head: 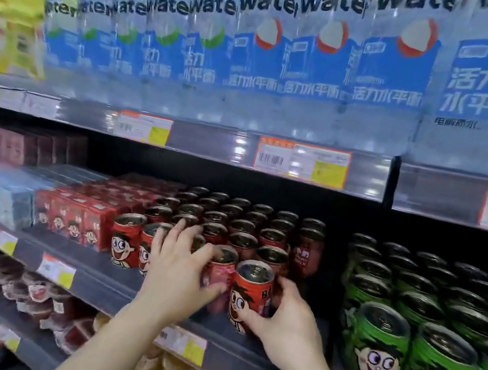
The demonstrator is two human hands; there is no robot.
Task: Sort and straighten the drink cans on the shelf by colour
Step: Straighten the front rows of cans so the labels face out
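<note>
Red drink cans with a cartoon face stand in rows on the middle shelf (108, 278). My left hand (178, 274) curls round a red can (220, 273) in the front row, thumb on its right side. My right hand (286, 323) grips the neighbouring red can (250, 295) at the shelf's front edge, face label toward me. More red cans (127, 239) stand to the left and behind. Green cans (377, 345) with the same face fill the right part of the shelf, across a dark gap.
Red drink cartons (77, 217) and pale packs sit left of the cans. Water bottles (323, 58) line the shelf above, with price tags (302, 162) on its edge. Packaged goods lie on the lower shelves.
</note>
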